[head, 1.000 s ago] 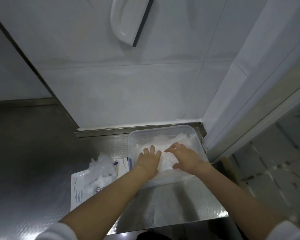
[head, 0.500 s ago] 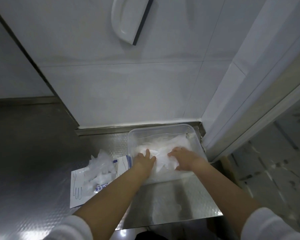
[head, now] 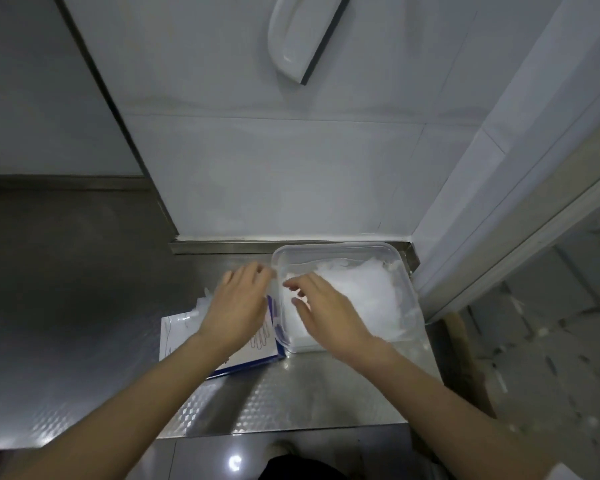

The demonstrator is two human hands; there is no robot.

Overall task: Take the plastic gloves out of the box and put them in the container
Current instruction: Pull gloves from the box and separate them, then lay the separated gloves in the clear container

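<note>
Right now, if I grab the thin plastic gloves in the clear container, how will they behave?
Probably floppy: the thin translucent plastic gloves lie crumpled in the clear plastic container. Likely light, and the loose film may slip apart.

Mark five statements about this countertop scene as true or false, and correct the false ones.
1. The clear plastic container holds a pile of plastic gloves. True.
2. The glove box lies to the right of the container. False: it lies flat on the steel counter to the container's left.
3. The left hand is over the glove box. True.
4. A lid covers the container. False: its top is open and the gloves inside show.
5. The right hand grips the glove box. False: it is over the left part of the container, fingers loosely bent, with nothing visibly held.
</note>
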